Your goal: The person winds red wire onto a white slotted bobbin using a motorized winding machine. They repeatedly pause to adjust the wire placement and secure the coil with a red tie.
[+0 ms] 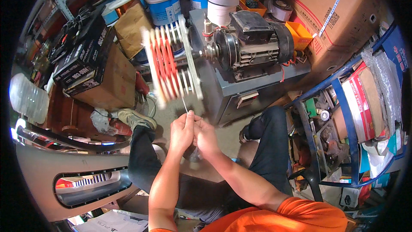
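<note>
My left hand (182, 132) is closed, pinching a thin pale wire (186, 105) between thumb and fingers. Pressed against it, my right hand (206, 136) is also closed; its fingertips are partly hidden behind the left hand, so what they grip cannot be seen. From the hands the wire runs up to a winding former (195, 66) with pale, ridged discs, smeared by motion. Red-orange bands (165, 60) lie across its grooves. The former sits on the shaft of a dark electric motor (253, 43), a short way beyond my hands.
The motor rests on a grey metal cabinet (262, 81). Blue and white buckets (165, 8) and wire spools (222, 0) stand behind. Cardboard boxes (109, 77) crowd the left, a large carton (339, 13) the back right. A blue-framed shelf (349, 120) full of packages borders the right.
</note>
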The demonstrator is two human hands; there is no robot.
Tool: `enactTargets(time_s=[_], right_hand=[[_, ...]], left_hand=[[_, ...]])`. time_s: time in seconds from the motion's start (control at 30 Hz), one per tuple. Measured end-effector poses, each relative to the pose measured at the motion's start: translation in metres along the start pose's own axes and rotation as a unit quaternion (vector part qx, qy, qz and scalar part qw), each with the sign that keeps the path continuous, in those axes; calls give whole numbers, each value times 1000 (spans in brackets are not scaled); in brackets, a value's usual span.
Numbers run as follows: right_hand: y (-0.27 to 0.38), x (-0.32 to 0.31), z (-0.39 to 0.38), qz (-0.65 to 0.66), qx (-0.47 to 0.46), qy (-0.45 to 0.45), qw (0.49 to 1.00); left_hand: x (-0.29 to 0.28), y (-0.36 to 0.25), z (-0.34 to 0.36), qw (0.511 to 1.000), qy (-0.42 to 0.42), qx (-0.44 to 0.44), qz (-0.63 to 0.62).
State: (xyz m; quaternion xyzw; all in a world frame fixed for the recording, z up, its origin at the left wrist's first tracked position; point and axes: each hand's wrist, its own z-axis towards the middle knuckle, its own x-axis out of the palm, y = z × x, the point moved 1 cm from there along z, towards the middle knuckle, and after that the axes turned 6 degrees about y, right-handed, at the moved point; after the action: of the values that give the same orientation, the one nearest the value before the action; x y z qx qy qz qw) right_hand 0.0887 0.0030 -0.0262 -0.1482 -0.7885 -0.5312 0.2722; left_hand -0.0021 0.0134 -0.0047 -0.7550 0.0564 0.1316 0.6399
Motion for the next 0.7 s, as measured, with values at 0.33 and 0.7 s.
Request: enactTargets(time_s=[0.33, 0.7], right_hand=[[2, -1, -2, -21, 8, 7, 1000], [7, 5, -4, -25, 13, 5, 1000]], left_hand=[[-1, -1, -1, 1000, 9, 3, 9], [-1, -1, -1, 1000, 11, 15, 16]])
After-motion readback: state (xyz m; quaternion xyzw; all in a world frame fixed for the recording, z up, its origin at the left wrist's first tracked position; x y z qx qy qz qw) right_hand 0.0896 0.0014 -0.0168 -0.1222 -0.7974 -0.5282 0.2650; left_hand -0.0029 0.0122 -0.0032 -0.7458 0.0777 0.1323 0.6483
